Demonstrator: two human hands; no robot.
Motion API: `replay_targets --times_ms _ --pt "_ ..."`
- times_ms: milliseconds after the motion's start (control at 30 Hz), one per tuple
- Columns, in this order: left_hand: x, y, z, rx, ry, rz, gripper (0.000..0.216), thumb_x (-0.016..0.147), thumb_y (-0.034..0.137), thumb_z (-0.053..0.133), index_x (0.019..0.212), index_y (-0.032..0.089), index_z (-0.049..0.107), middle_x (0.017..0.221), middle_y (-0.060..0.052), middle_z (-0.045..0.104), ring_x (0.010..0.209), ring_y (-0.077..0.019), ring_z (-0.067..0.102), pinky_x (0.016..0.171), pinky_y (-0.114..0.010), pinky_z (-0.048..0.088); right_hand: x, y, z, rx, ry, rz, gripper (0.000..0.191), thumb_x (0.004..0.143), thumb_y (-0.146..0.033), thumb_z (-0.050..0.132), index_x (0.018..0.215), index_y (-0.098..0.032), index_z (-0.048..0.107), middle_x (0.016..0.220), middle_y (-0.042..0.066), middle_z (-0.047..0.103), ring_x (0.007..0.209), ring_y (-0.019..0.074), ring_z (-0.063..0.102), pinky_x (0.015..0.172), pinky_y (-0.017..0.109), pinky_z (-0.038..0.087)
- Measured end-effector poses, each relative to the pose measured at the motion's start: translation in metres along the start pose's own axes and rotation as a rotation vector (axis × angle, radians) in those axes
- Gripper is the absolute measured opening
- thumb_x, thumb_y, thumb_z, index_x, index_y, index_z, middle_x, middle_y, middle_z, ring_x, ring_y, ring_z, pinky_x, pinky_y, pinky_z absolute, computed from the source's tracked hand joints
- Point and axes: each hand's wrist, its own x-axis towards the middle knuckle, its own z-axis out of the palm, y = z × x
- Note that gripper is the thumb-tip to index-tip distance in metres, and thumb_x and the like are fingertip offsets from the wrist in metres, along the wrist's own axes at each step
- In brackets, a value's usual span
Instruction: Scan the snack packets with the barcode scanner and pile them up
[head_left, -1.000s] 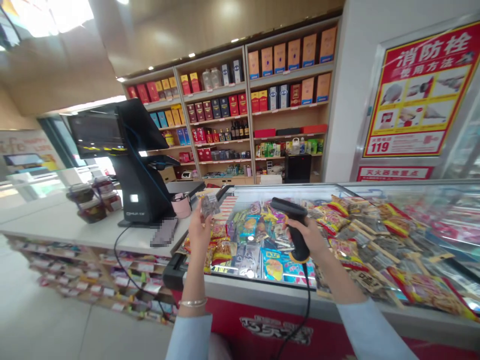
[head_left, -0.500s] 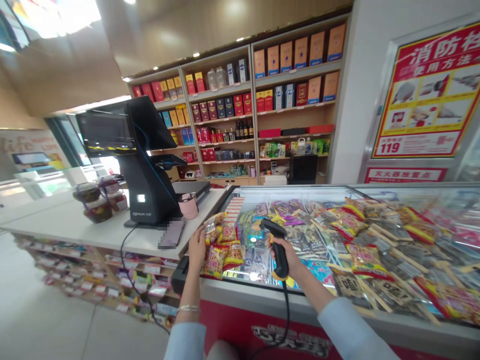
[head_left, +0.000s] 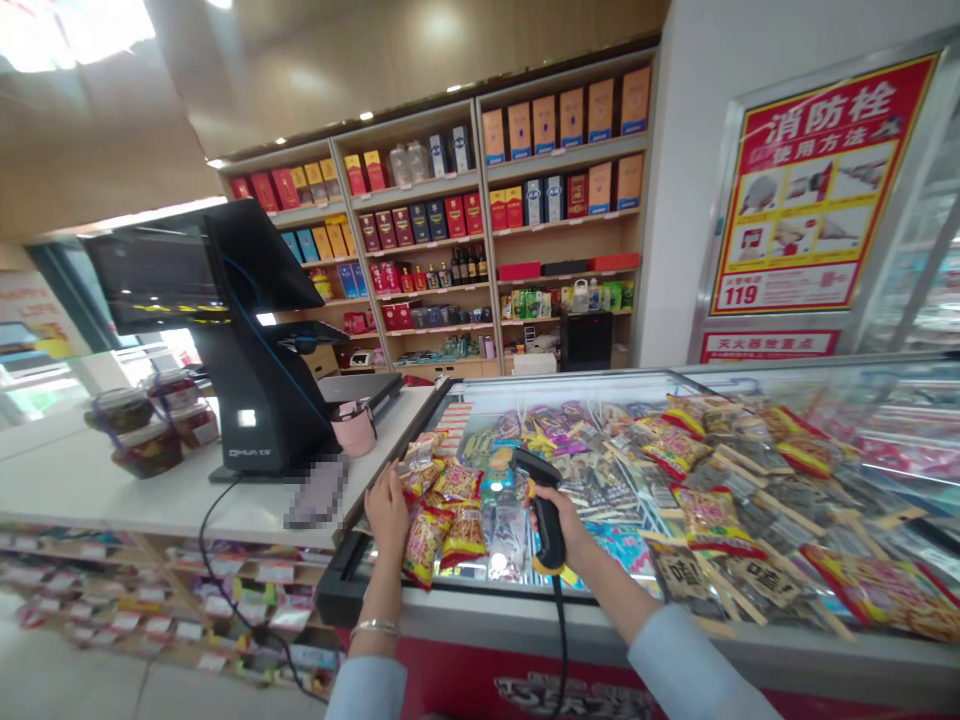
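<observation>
While gripped, glossy black scanner [head_left: 541,500].

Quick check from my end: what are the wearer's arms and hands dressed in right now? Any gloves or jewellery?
Both hands are bare, no gloves. The left hand has a thin silver-coloured bangle at the wrist, above a pale blue sleeve pushed up the forearm. The right hand shows no jewellery that I can see; its forearm runs into a matching pale blue sleeve.

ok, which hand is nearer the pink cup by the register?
Left. The left hand lies on the snack packets just below and right of the pink cup; the right hand, gripping the scanner, is farther right.
</observation>
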Motion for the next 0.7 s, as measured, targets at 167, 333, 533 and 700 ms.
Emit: replay_targets --times_ms 167,333,533,700 --pt "-0.003 -0.004 -0.006 -0.067 0.025 -0.064 0.053 0.093 0.046 0.026 0.122 0.016 0.059 0.124 -0.014 0.061 0.121 -0.0229 0.052 0.105 -0.038 0.036 0.002 0.002 -0.002 0.021 0.052 0.040 0.022 0.060 -0.033 0.069 0.067 -0.014 0.063 0.056 0.003 0.062 0.041 0.0088 0.049 0.039 0.020 0.041" --pt "-0.003 -0.006 -0.009 -0.049 0.030 -0.111 0.052 0.093 0.046 0.026 0.117 0.017 0.062 0.119 -0.012 0.064 0.115 -0.0239 0.055 0.102 -0.039 0.039 0.002 0.001 -0.002 0.037 0.045 0.027 0.022 0.058 -0.033 0.069 0.067 -0.013 0.063 0.056 0.003 0.062 0.041 0.0087 0.049 0.040 0.020 0.041" --pt "-0.001 -0.004 -0.013 -0.054 0.043 -0.134 0.052 0.092 0.044 0.024 0.112 0.017 0.064 0.117 -0.012 0.064 0.115 -0.0242 0.054 0.101 -0.040 0.038 0.001 -0.001 0.000 0.024 0.053 0.018 0.020 0.061 -0.032 0.069 0.064 -0.014 0.060 0.056 0.004 0.063 0.041 0.0089 0.049 0.040 0.020 0.040" --pt "0.000 0.015 -0.019 -0.133 0.110 -0.136 0.054 0.092 0.045 0.022 0.114 0.016 0.062 0.118 -0.012 0.063 0.116 -0.0251 0.054 0.102 -0.041 0.038 -0.006 -0.012 -0.001 0.116 0.067 0.011 0.022 0.061 -0.033 0.068 0.067 -0.014 0.060 0.058 0.002 0.062 0.042 0.0084 0.050 0.040 0.019 0.040"
